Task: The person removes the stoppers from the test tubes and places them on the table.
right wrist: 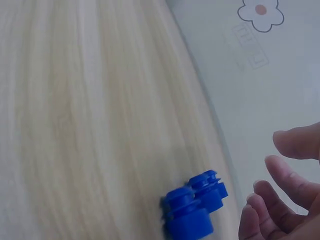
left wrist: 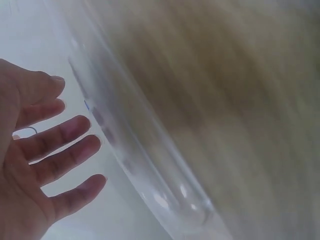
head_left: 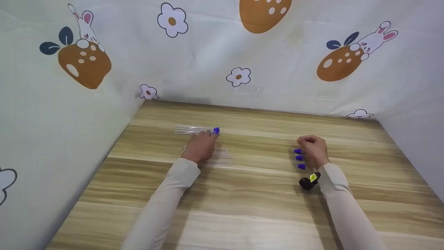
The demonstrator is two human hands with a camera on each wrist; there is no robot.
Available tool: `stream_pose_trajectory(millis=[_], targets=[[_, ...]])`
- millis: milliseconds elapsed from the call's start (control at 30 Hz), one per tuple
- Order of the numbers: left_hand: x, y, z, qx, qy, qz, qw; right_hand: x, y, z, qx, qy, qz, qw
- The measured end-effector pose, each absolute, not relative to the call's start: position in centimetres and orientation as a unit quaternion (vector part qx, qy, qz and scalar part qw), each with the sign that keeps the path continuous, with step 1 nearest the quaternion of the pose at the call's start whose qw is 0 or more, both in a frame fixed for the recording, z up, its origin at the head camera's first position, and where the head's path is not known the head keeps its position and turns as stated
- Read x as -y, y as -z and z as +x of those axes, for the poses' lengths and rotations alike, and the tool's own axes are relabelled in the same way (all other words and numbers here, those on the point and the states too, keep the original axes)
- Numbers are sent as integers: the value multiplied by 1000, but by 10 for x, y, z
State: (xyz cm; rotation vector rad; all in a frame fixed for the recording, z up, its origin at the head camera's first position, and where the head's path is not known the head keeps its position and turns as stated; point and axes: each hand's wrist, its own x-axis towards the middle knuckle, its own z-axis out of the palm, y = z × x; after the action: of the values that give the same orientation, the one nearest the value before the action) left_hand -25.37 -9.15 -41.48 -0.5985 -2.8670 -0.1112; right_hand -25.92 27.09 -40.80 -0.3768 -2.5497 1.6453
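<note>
My left hand [head_left: 201,146] reaches over clear test tubes; in the left wrist view its fingers are loosely bent and apart, gripping nothing. At its fingertips in the head view, blue stoppers [head_left: 216,129] sit at the right end of a back group of tubes [head_left: 189,130]. More clear tubes [head_left: 222,158] lie partly under the hand and wrist. A tube [left wrist: 165,175] with a rounded end fills the near part of the left wrist view. My right hand [head_left: 315,149] hovers beside three blue stoppers [head_left: 299,158], thumb and fingers apart, holding nothing visible. Two stoppers [right wrist: 187,222] show in the right wrist view.
Under everything is a wood-grain table [head_left: 242,201]. A pale curtain [head_left: 208,55] printed with rabbits and flowers hangs behind and at both sides. A black wrist device [head_left: 308,182] with a yellow label hangs at the right cuff, just nearer than the stoppers.
</note>
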Motion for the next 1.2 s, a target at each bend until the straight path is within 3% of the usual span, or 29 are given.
stream_pose_trajectory(millis=[267, 633, 900, 1067, 1200], targets=[[94, 408, -253, 976, 35, -186, 109, -258, 402, -259, 824, -554, -118, 23], [96, 412, -256, 958, 17, -158, 238, -235, 402, -262, 805, -586, -88, 22], [101, 416, -259, 948, 5, -141, 285, -213, 399, -264, 792, -606, -73, -9], [106, 415, -263, 946, 20, -147, 289, -199, 400, -267, 790, -607, -79, -27], [113, 413, -268, 955, 47, -143, 256, -192, 402, -271, 791, -605, -84, -22]])
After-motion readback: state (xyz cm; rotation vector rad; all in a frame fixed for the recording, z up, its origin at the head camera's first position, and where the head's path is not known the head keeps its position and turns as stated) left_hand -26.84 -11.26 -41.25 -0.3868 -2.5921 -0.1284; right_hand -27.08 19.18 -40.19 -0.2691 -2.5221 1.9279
